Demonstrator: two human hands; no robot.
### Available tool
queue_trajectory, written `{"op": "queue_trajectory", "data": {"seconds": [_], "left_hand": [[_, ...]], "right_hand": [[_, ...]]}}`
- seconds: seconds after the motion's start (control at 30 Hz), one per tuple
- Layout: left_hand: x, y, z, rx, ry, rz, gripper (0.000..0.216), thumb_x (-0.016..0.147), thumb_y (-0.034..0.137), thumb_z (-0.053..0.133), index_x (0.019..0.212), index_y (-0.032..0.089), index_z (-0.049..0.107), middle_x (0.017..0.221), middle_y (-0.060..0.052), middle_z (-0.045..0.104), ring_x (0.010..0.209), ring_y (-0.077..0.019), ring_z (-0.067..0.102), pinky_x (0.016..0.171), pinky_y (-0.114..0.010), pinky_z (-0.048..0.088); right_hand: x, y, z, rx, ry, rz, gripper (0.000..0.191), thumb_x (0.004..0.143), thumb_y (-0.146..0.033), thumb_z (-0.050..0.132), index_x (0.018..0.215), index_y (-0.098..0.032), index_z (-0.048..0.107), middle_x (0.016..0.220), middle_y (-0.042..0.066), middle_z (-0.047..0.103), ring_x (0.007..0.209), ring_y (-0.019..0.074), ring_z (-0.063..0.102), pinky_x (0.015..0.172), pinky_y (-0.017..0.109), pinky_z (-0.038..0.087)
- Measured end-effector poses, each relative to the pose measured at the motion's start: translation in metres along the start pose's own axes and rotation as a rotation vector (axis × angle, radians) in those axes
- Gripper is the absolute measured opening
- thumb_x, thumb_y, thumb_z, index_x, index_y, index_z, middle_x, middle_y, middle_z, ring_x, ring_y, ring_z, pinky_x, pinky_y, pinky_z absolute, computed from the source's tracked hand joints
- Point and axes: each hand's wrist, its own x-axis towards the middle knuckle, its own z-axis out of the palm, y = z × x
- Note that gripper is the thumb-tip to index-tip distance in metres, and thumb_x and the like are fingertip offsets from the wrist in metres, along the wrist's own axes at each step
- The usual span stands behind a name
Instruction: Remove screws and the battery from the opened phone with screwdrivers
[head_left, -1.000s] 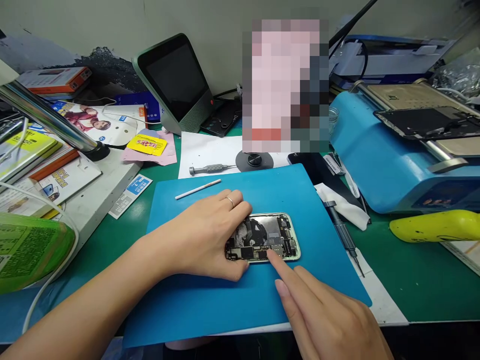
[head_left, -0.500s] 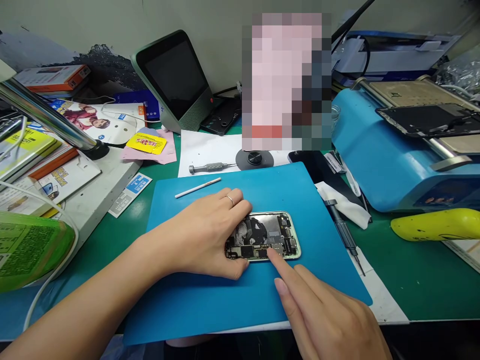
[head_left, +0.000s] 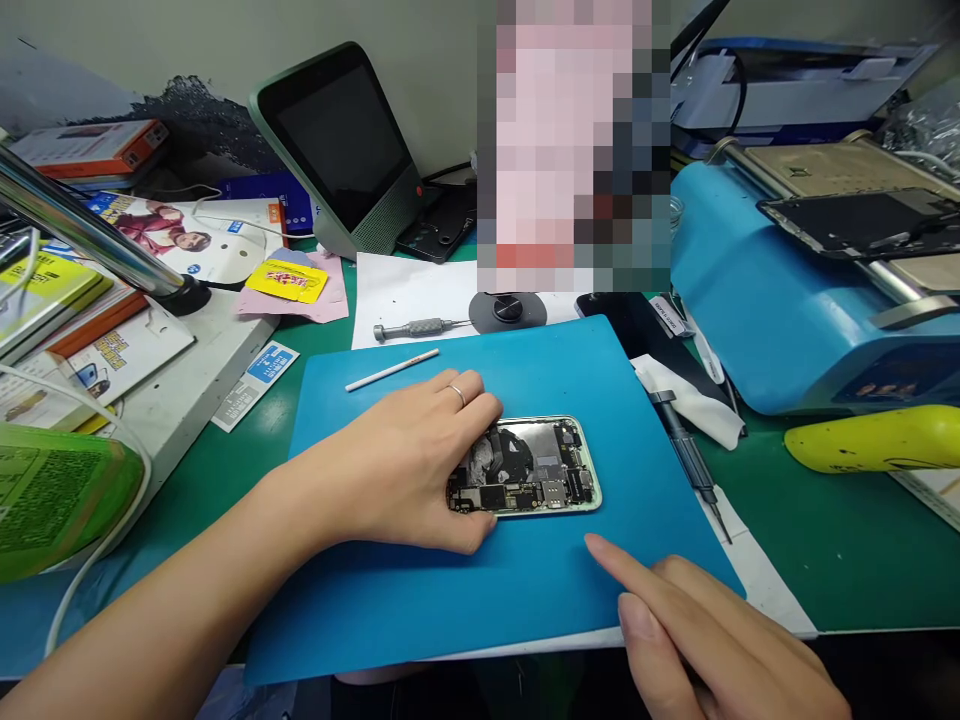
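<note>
An opened smartphone point(head_left: 536, 455) lies flat on a blue mat point(head_left: 420, 620), its circuit board and inner parts bare. My left hand point(head_left: 420, 460) grips the phone's left end, thumb at the near edge and fingers over the far one, covering that end. To the lower right of the phone, my right hand point(head_left: 697, 630) is apart from it, index finger stretched out toward it and nothing visible in the fingers. Behind my left hand lies a thin white stick point(head_left: 391, 370) on the mat.
A screwdriver point(head_left: 420, 328) lies on white paper behind the mat, another screwdriver point(head_left: 690, 455) at its right edge. A blue machine point(head_left: 757, 290) carries a phone screen point(head_left: 862, 225). A yellow object point(head_left: 870, 440) is at right, a smart display point(head_left: 337, 150) behind, books point(head_left: 67, 300) at left.
My right hand has drawn back from the phone's circuit board, down and to the right. My left hand keeps its grip on the phone. The view has shifted slightly.
</note>
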Motion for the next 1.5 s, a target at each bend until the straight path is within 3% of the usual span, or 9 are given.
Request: {"op": "queue_trajectory", "data": {"seconds": [0.1, 0.83, 1.5], "left_hand": [[0.0, 0.0, -0.001, -0.002, -0.022, -0.001, 0.042, 0.082, 0.046, 0.073, 0.112, 0.019, 0.06, 0.109, -0.007, 0.058, 0.097, -0.0269, 0.058, 0.081, -0.041, 0.048], [0.002, 0.001, -0.002, -0.009, -0.022, 0.003, 0.042, 0.082, 0.045, 0.074, 0.112, 0.017, 0.062, 0.107, -0.007, 0.058, 0.097, -0.0267, 0.057, 0.081, -0.041, 0.049], [0.001, -0.001, 0.0, -0.007, -0.009, 0.001, 0.042, 0.082, 0.047, 0.073, 0.111, 0.019, 0.06, 0.107, -0.007, 0.059, 0.096, -0.0271, 0.058, 0.079, -0.042, 0.05]], "right_hand": [[0.01, 0.001, 0.002, 0.022, -0.014, -0.024, 0.034, 0.104, -0.011, 0.059, 0.135, -0.014, 0.074, 0.072, 0.001, 0.062, 0.061, 0.0102, 0.06, 0.057, 0.025, 0.05], [0.017, 0.0, 0.008, -0.026, 0.075, -0.144, 0.026, 0.101, -0.004, 0.062, 0.125, -0.006, 0.073, 0.071, 0.0, 0.061, 0.061, 0.0076, 0.052, 0.056, 0.025, 0.043], [0.016, -0.001, 0.007, -0.029, 0.067, -0.116, 0.03, 0.101, -0.008, 0.062, 0.127, -0.012, 0.074, 0.072, 0.0, 0.064, 0.059, 0.0086, 0.055, 0.055, 0.025, 0.046]]}}
